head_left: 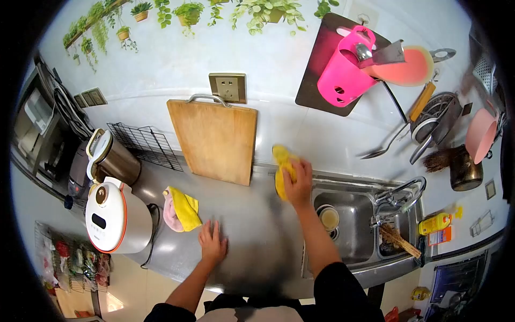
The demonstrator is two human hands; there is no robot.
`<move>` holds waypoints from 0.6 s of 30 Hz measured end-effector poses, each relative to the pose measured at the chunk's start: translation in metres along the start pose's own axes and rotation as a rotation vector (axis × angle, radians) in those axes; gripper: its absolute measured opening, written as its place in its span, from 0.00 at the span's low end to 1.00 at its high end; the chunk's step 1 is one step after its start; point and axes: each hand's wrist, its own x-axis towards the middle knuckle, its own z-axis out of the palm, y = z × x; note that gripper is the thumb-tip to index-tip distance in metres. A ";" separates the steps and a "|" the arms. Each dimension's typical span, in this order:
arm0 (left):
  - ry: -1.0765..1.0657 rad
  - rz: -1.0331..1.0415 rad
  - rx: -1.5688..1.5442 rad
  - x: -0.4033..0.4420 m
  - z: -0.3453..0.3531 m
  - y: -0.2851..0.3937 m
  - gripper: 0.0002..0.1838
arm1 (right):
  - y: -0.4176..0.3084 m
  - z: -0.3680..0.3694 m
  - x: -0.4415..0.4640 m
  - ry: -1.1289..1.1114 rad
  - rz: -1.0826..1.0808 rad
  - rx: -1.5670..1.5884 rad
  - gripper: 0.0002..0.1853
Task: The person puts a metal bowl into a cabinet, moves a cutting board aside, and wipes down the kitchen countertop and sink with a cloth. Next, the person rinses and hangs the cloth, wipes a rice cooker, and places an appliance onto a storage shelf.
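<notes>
A yellow cloth [282, 170] is bunched under my right hand [299, 182], at the back of the counter near the wall and the sink's left corner. My fingers are closed on it. My left hand [213, 244] rests on the steel counter [257, 225] near the front edge, fingers spread, holding nothing. Just left of that hand lies a folded pink and yellow cloth [181, 209]. Behind both hands, a wooden cutting board [214, 142] with a metal handle leans against the wall.
A white rice cooker [115, 217], a metal kettle [115, 158] and a black wire rack [147, 145] stand at left. The sink [348, 236] with its faucet [399, 198] is at right, holding a small bowl [329, 218] and a whisk brush [397, 239]. A pink utensil holder [346, 72] hangs above.
</notes>
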 end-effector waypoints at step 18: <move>-0.037 -0.003 0.131 -0.023 0.009 0.007 0.26 | 0.004 0.036 0.131 0.219 -0.515 -0.264 0.10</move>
